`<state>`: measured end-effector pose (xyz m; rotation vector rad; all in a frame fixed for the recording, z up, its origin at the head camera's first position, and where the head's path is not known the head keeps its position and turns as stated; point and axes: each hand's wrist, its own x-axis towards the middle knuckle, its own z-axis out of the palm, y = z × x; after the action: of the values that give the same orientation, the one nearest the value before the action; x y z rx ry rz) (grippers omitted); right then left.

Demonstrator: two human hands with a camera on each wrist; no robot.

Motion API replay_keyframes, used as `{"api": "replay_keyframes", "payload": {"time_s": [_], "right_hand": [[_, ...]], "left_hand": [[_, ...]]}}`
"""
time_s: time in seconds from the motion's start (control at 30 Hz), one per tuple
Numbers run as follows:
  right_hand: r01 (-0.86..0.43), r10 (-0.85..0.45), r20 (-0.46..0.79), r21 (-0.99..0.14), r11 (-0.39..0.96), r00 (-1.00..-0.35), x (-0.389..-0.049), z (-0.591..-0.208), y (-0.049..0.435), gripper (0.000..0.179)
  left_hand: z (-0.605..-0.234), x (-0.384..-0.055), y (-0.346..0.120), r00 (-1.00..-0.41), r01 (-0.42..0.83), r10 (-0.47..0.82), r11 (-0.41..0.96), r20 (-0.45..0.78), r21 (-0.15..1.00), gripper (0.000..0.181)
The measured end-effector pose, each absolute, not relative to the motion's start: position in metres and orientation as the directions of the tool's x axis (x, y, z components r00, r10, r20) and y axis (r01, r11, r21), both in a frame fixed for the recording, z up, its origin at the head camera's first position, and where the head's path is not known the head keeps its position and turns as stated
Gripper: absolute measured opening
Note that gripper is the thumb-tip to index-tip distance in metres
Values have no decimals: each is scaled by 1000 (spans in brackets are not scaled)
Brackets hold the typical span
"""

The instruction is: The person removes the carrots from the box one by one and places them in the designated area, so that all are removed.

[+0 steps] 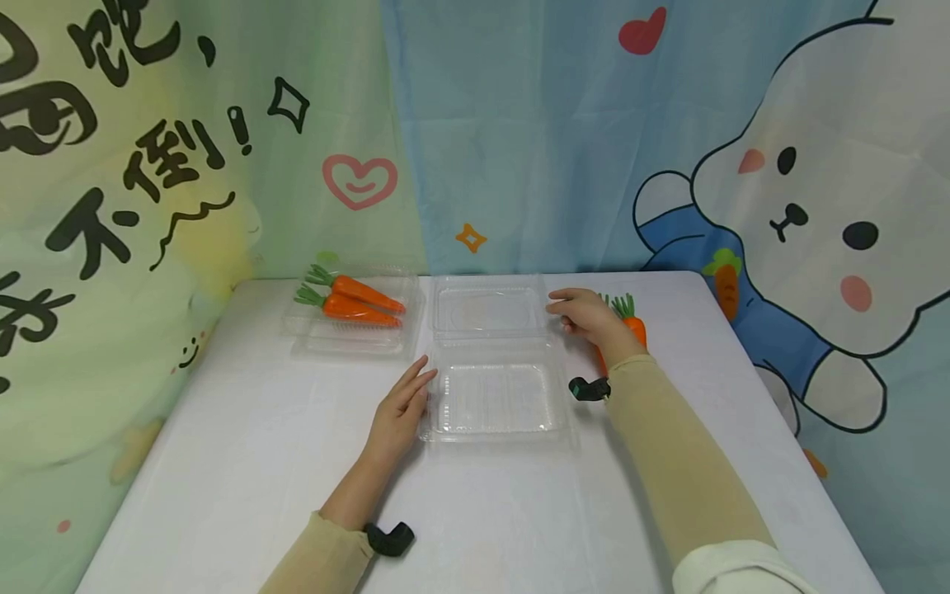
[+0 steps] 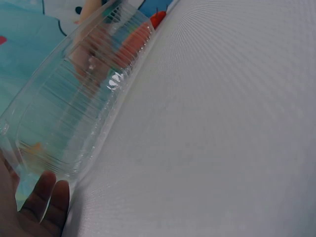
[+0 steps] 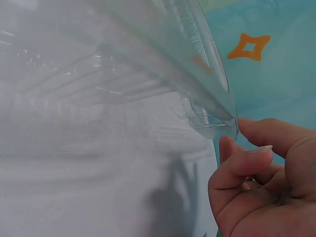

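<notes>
A clear plastic clamshell box [image 1: 497, 400] lies unfolded on the white table, its lid half at the back. My left hand [image 1: 398, 421] touches the box's left edge with extended fingers; the left wrist view shows the fingertips [image 2: 47, 180] beside the plastic. At the lid's right edge is my right hand [image 1: 586, 318]. Its index finger [image 3: 261, 132] touches the rim in the right wrist view, while the other fingers bend beneath and the thumb stays off the plastic. An orange carrot [image 1: 634, 327] with a green top lies partly hidden behind the right hand and forearm.
Left of the box stands another clear plastic container [image 1: 349, 342] with two carrots [image 1: 359, 309] in it. The white table [image 1: 223, 462] reaches back to a printed curtain [image 1: 519, 148]. Black wrist mounts [image 1: 389, 540] stick out from both sleeves.
</notes>
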<state>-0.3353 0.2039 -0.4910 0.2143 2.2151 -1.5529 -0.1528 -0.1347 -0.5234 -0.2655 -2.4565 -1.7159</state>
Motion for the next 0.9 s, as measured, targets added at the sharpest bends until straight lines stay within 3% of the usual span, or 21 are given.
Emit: {"api": "replay_keyframes", "payload": {"time_s": [0.47,0.9], "right_hand": [[304,-133,-373,-879,368,-918,-328,-479,205,60],[190,-160,-264,-910,367,-951,-315,-471,211,51]], "left_hand": [[-509,-147,-134,-978,209,91,343,189,916,33],[-510,-148,-134,-973,229,95,347,209,909,32]]}}
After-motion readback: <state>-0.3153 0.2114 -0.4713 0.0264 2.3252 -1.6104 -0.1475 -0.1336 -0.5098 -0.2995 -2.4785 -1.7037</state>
